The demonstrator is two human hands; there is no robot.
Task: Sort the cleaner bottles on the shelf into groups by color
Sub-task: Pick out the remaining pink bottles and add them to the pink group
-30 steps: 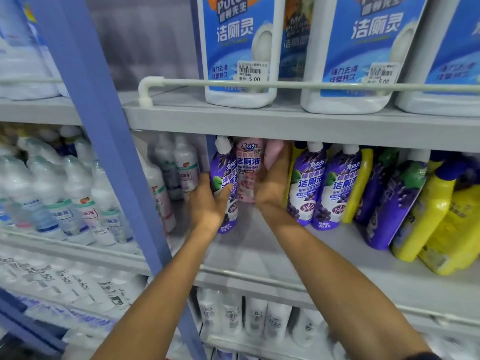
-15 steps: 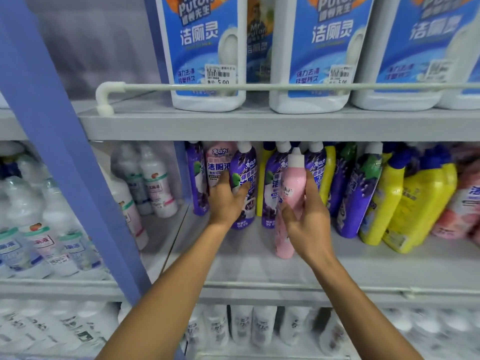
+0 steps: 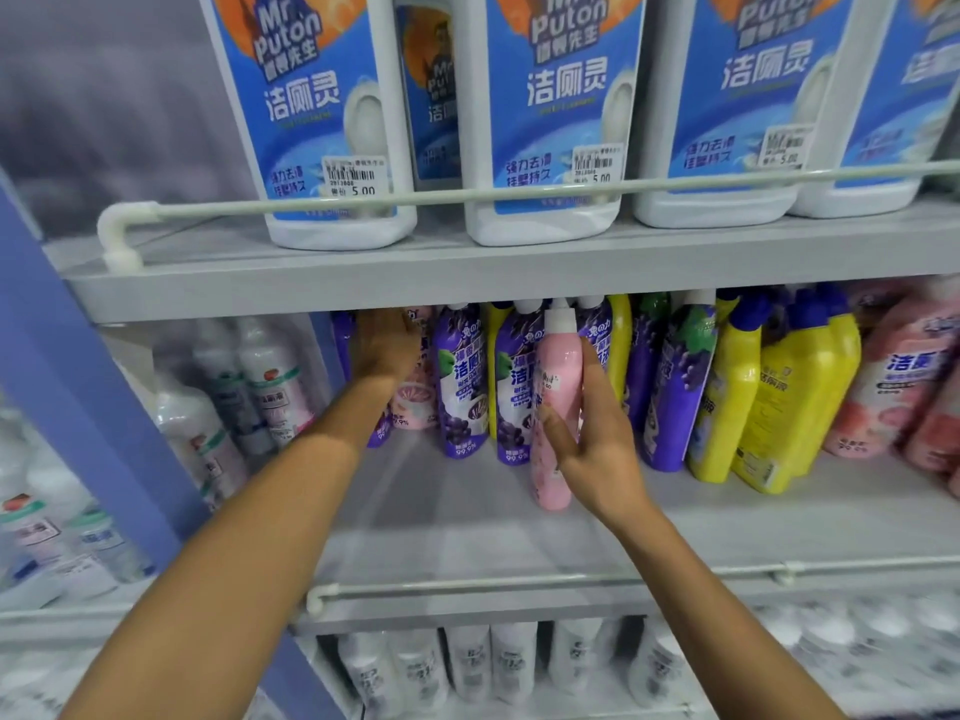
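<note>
I see the right hand (image 3: pixel 597 449) wrapped around a pink bottle (image 3: pixel 558 402), fingers clamped on its body, holding it roughly upright in front of the purple bottles (image 3: pixel 462 381) on the middle shelf (image 3: pixel 467 517). Its base sits at or just above the shelf surface; I cannot tell which. The left hand (image 3: pixel 384 345) reaches deep toward the back row, palm against another pink bottle (image 3: pixel 415 402) beside a purple one; whether its fingers are closed around it I cannot tell. To the right stand yellow bottles (image 3: pixel 769 402), then more pink ones (image 3: pixel 898 381) at the far edge. Large white jugs (image 3: pixel 550 116) with blue labels line the shelf above.
</note>
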